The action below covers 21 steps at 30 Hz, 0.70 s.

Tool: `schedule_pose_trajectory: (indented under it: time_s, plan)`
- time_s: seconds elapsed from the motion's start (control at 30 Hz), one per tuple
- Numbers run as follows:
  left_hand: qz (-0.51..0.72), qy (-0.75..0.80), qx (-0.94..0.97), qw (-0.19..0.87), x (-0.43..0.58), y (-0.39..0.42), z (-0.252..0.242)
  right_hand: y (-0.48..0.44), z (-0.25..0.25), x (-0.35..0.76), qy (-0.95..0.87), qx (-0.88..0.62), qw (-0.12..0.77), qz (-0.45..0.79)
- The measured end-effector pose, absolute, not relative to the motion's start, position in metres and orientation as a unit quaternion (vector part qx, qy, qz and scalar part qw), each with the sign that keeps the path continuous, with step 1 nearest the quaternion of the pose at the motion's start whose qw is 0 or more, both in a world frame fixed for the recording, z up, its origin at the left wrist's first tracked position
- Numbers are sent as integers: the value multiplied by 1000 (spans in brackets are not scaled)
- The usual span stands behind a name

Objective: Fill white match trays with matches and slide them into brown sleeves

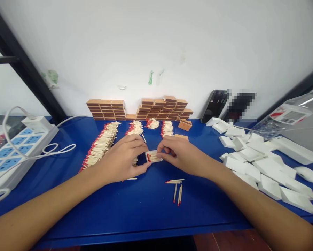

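A small white matchbox tray (153,157) with red-tipped matches in it lies at the middle of the blue table. My left hand (127,157) grips the tray's left end between thumb and fingers. At the tray's right end, my right hand (178,153) has its fingers pinched together at the matches and rim; its fingertips partly hide that end. Behind my left hand spreads a long pile of matches (101,146). Smaller match piles (167,128) lie behind the tray. Several loose matches (178,193) rest nearer the front edge.
Stacked brown matchboxes (158,109) line the wall. Many white trays (252,157) are heaped at the right, beside a clear plastic bag (284,115) and a white mouse (309,174). A phone (214,106) leans on the wall. A power strip (17,150) with white cables occupies the left.
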<state>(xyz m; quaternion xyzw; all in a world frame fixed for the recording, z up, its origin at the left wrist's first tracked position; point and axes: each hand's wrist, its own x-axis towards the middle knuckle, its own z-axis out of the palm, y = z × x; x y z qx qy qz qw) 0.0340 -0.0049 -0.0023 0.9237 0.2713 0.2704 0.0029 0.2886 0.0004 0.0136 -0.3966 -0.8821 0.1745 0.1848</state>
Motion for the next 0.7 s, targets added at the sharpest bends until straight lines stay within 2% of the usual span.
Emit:
schedule_pose_trajectory:
  time_s: [0.13,0.33,0.7]
  plan:
    - [277,278,920,0,34,-5,-2,0,23,298,-893,-376,168,181]
    - [273,286,919,0,34,-2,-3,-10,43,314,-878,-393,-5,272]
    - [273,282,920,5,34,-2,-3,-8,33,310,-881,-395,0,259]
